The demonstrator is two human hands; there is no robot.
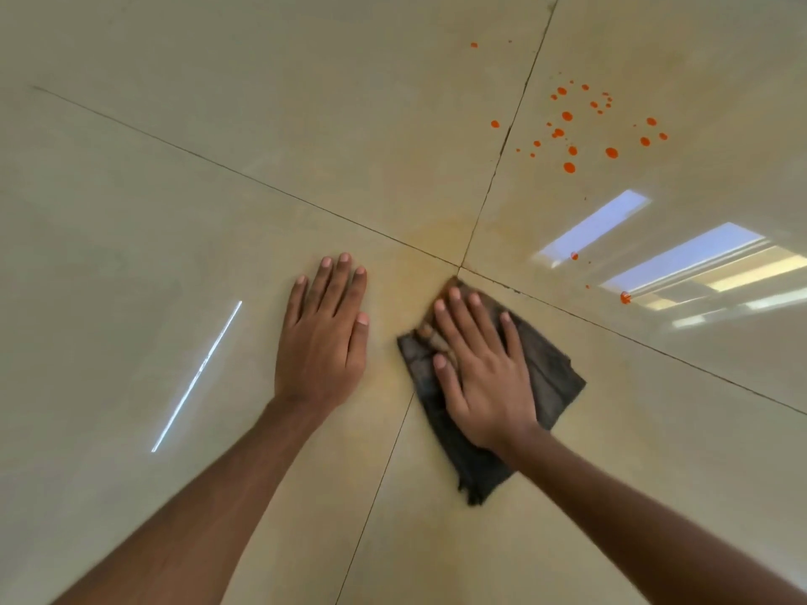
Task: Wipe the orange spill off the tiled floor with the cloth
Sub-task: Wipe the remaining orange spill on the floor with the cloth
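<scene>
Right hand (482, 373) presses the dark cloth (541, 377) flat, fingers spread, likely to load the wipe evenly. Left hand (323, 338) lies open on the floor (131, 211), probably as a brace. Orange spill (581, 128): scattered droplets well beyond the cloth, with a faint yellowish smear around the tile joint.

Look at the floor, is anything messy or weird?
Yes. Bright orange drops are splattered on the far right tile, past the dark cloth under the right hand. A faint orange smear tints the floor where four tiles meet.
</scene>
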